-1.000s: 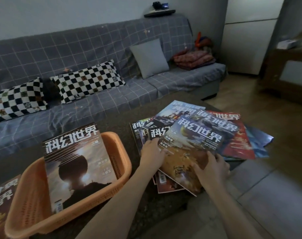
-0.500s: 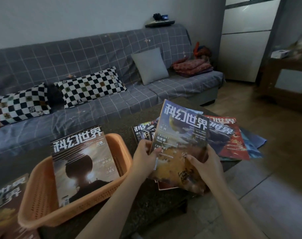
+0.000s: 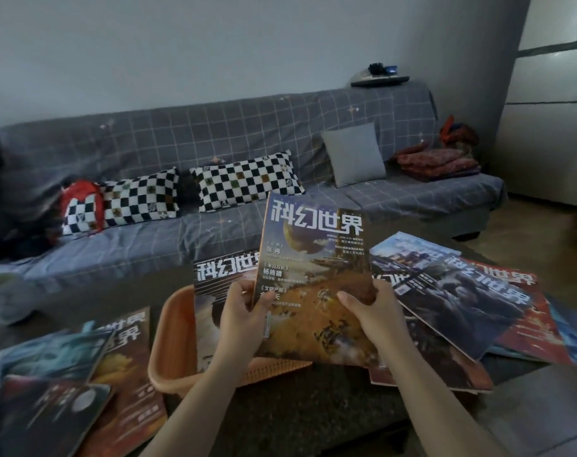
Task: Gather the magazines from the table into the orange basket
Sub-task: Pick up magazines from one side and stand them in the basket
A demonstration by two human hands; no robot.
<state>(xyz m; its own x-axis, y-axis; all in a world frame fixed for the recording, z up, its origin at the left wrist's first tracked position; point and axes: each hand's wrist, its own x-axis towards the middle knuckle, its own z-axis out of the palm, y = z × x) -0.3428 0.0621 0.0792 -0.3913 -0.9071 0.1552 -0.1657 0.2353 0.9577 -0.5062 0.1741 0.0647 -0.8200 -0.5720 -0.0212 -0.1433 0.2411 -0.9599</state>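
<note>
One magazine (image 3: 214, 291) lies in the orange basket (image 3: 171, 344); left hand (image 3: 244, 319) and right hand (image 3: 376, 313), fingers pinching a second magazine (image 3: 313, 282), hold it above; piles right (image 3: 471, 298) and left (image 3: 66, 374) remain on the counter (image 3: 297, 400)

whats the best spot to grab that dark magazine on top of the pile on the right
Take the dark magazine by its near corner, coming from the front. It lies flat and skewed on top of the fanned pile, and that corner juts out past the red magazine beneath, so fingers should get under it.
</note>
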